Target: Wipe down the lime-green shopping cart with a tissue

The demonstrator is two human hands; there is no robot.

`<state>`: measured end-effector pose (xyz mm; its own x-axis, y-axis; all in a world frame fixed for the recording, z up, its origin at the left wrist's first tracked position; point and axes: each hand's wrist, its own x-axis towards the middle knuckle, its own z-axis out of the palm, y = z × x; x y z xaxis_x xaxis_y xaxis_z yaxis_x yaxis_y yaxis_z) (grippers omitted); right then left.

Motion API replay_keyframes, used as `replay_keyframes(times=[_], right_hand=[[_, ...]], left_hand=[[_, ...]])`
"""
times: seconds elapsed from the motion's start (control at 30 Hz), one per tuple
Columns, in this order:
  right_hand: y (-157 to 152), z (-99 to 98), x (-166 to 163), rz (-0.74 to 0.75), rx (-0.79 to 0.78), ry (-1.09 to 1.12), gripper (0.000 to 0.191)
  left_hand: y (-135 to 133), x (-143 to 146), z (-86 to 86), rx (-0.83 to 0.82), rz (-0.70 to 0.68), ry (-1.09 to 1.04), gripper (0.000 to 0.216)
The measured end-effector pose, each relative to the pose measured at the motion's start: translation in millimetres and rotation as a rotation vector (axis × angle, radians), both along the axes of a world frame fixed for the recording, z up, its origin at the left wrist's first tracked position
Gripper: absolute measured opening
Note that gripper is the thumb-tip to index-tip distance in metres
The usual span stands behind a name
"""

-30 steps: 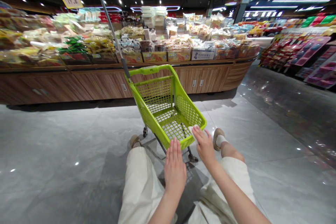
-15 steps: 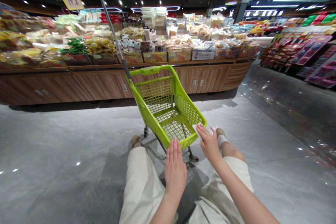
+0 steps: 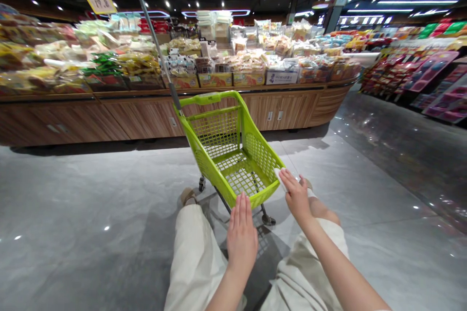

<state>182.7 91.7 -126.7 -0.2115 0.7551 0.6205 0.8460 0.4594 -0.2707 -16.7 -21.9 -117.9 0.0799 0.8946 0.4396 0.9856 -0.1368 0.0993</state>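
Observation:
A lime-green plastic shopping cart (image 3: 233,150) stands on the floor right in front of me, its basket empty. My left hand (image 3: 241,233) lies flat with fingers straight, fingertips against the cart's near rim. My right hand (image 3: 296,193) presses a white cloth (image 3: 280,175) against the cart's near right corner, fingers closed over it. My legs in cream trousers show below, and my feet sit either side of the cart's wheels.
A long wooden display counter (image 3: 146,112) piled with packaged snacks runs across behind the cart. A grey metal pole (image 3: 153,36) rises from the cart's handle. More shelves (image 3: 419,73) line the aisle at right. Grey glossy floor (image 3: 73,204) spreads all around.
My right hand with the cloth has slid rightward and slightly up along the cart's near rim to its right corner. My left hand has stayed in place.

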Motion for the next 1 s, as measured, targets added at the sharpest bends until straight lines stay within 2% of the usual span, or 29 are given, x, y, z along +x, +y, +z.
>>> replay_keyframes(times=[0.07, 0.17, 0.23, 0.3, 0.37, 0.43, 0.53, 0.63, 0.73, 0.8, 0.9, 1.0], right_hand=[[-19.7, 0.2, -30.0, 0.084, 0.012, -0.022, 0.086], [-51.5, 3.3, -70.4, 0.29, 0.0, -0.092, 0.089], [-57.6, 5.7, -73.7, 0.369, -0.005, -0.138, 0.09], [-47.2, 5.9, -54.2, 0.395, 0.018, -0.166, 0.092], [-25.9, 3.3, -21.3, 0.323, 0.047, -0.146, 0.094], [-4.5, -0.7, 8.7, 0.171, 0.058, -0.085, 0.093], [6.1, -5.3, 18.5, 0.027, 0.074, -0.015, 0.089], [-17.0, -5.7, -18.7, 0.076, 0.096, -0.014, 0.087], [-49.7, -2.2, -62.4, 0.292, 0.068, -0.088, 0.085], [-58.1, 0.4, -69.9, 0.388, 0.056, -0.126, 0.084], [-39.5, 0.9, -38.6, 0.392, 0.077, -0.14, 0.086], [-3.8, -1.4, 10.4, 0.203, 0.075, -0.062, 0.088]], left_hand=[[1.2, 2.6, -1.1, 0.012, 0.014, -0.009, 0.089], [0.9, 1.0, -1.0, 0.012, 0.018, -0.001, 0.089], [-0.7, -2.9, 0.2, -0.001, 0.011, 0.011, 0.088], [-2.5, -6.8, 1.4, -0.02, -0.003, 0.023, 0.087], [-3.6, -8.6, 1.8, -0.027, -0.017, 0.029, 0.086], [-3.3, -7.3, 1.0, -0.018, -0.021, 0.027, 0.085], [-0.7, -1.1, -1.3, 0.001, -0.006, 0.013, 0.088], [1.5, 4.1, -2.7, 0.01, 0.018, -0.011, 0.09], [0.4, 2.5, -1.6, 0.01, 0.01, -0.013, 0.09], [-1.8, -1.8, 0.3, -0.001, 0.0, -0.001, 0.09], [-4.8, -8.0, 2.8, -0.033, -0.015, 0.02, 0.09], [-5.2, -8.8, 3.0, -0.043, -0.03, 0.023, 0.09]])
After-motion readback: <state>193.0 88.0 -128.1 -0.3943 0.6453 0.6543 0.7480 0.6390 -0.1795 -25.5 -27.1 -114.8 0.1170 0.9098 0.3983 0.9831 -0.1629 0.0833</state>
